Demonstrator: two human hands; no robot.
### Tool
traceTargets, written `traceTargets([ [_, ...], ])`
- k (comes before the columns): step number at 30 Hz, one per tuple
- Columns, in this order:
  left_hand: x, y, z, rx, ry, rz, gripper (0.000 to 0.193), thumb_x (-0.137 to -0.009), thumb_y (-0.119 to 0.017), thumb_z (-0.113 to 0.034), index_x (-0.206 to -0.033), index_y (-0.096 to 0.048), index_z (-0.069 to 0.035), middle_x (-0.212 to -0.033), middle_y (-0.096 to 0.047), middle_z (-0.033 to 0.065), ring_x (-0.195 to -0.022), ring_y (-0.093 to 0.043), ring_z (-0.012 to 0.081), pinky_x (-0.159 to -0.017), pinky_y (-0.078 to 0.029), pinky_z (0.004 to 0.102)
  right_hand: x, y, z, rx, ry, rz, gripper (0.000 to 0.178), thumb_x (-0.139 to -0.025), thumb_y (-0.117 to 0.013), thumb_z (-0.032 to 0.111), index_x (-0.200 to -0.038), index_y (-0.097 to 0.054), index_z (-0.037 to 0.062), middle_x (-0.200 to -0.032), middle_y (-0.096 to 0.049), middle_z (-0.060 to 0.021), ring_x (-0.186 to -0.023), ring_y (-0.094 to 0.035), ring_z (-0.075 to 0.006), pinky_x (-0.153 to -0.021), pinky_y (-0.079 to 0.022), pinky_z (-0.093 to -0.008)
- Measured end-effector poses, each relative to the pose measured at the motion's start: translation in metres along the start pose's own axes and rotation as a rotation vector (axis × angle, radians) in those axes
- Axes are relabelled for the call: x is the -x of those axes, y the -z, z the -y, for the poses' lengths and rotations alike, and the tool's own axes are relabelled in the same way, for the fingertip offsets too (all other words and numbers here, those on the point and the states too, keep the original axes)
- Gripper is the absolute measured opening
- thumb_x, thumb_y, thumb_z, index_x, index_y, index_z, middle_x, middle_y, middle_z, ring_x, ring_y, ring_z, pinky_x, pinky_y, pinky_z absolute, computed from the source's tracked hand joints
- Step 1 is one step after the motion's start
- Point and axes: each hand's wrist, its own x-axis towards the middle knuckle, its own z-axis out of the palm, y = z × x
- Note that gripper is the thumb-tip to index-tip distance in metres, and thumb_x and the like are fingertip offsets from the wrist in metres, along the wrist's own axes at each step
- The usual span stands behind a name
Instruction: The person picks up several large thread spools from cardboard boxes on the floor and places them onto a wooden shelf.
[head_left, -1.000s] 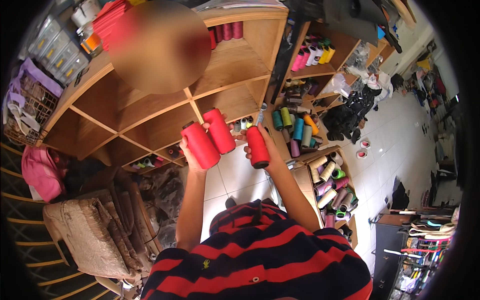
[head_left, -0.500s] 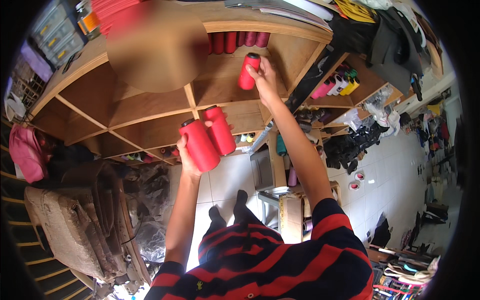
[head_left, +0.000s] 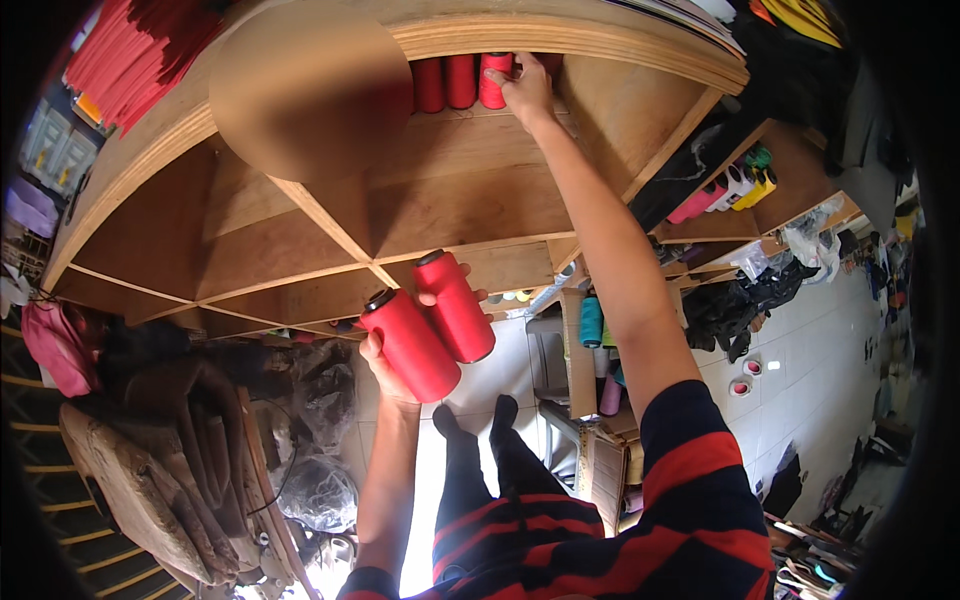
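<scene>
Two large red thread spools, one nearer and one farther right, rest side by side in my left hand. Its fingers wrap round them from below and behind, in front of the wooden shelf unit. Up in the top compartment, my right hand grips another red thread spool, which stands upright at the back. Just left of it are more red spools in a row; a blurred patch hides the rest of that side.
Red folded sheets are piled on top of the unit at left. Pink, white and yellow spools fill a shelf at right. Brown rolled material leans at lower left. A grey stool and a carton stand below.
My right hand has carried its red spool up and back into the compartment, beside the row of spools. The left hand still holds its two spools, slightly lower in view.
</scene>
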Motion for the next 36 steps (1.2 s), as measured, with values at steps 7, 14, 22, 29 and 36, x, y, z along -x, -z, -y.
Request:
traceTargets([
  [7, -0.01, 0.008, 0.0, -0.019, 0.039, 0.052, 0.074, -0.071, -0.058, -0.07, -0.115, -0.059, -0.011, -0.144, -0.029, 0.0265, -0.119, -0.044, 0.0507, -0.099, -0.037, 0.0622, -0.014, -0.005, -0.02, 0.049, -0.043, 0.042, 0.053, -0.073, -0.079, 0.021, -0.117, -0.058, 0.001, -0.117, -0.061, -0.0194, -0.112, -0.056, -0.0347, -0.095, -0.045, -0.0388],
  [14, -0.031, 0.002, 0.006, -0.031, 0.089, 0.077, 0.07, -0.073, -0.056, -0.07, -0.114, -0.06, -0.014, -0.146, -0.026, 0.0263, -0.128, -0.034, 0.0517, -0.102, -0.032, 0.0638, 0.009, 0.009, -0.027, -0.019, -0.01, -0.066, 0.046, -0.082, -0.072, 0.027, -0.113, -0.056, -0.0038, -0.1, -0.064, -0.0215, -0.098, -0.062, -0.0329, -0.086, -0.049, -0.0367],
  [22, -0.083, 0.003, -0.01, -0.179, -0.025, -0.035, 0.072, -0.073, -0.062, -0.059, -0.122, -0.05, -0.007, -0.112, -0.057, 0.0099, -0.107, -0.055, 0.0273, -0.086, -0.052, 0.0403, 0.178, 0.097, 0.109, -0.46, -0.476, 0.731, 0.046, -0.088, -0.067, 0.023, -0.122, -0.048, -0.0024, -0.112, -0.059, -0.011, -0.103, -0.059, -0.0162, -0.085, -0.049, -0.0264],
  [29, -0.095, -0.02, -0.008, -0.209, -0.04, 0.075, 0.063, -0.071, -0.067, -0.054, -0.107, -0.057, -0.003, -0.144, -0.036, 0.0229, -0.137, -0.027, 0.0384, -0.111, -0.021, 0.0558, 0.172, 0.093, 0.082, -0.475, -0.35, 0.423, 0.047, -0.082, -0.073, 0.014, -0.117, -0.047, -0.0024, -0.115, -0.058, -0.0121, -0.103, -0.06, -0.0186, -0.088, -0.05, -0.0313],
  [36, -0.087, 0.001, -0.004, -0.217, 0.08, 0.144, 0.059, -0.074, -0.064, -0.059, -0.105, -0.058, -0.009, -0.141, -0.037, 0.023, -0.128, -0.037, 0.0449, -0.103, -0.03, 0.0598, 0.077, 0.074, 0.02, 0.212, -0.178, 0.041, 0.041, -0.073, -0.079, 0.016, -0.1, -0.054, -0.0024, -0.088, -0.067, -0.0183, -0.09, -0.067, -0.0283, -0.075, -0.051, -0.0373],
])
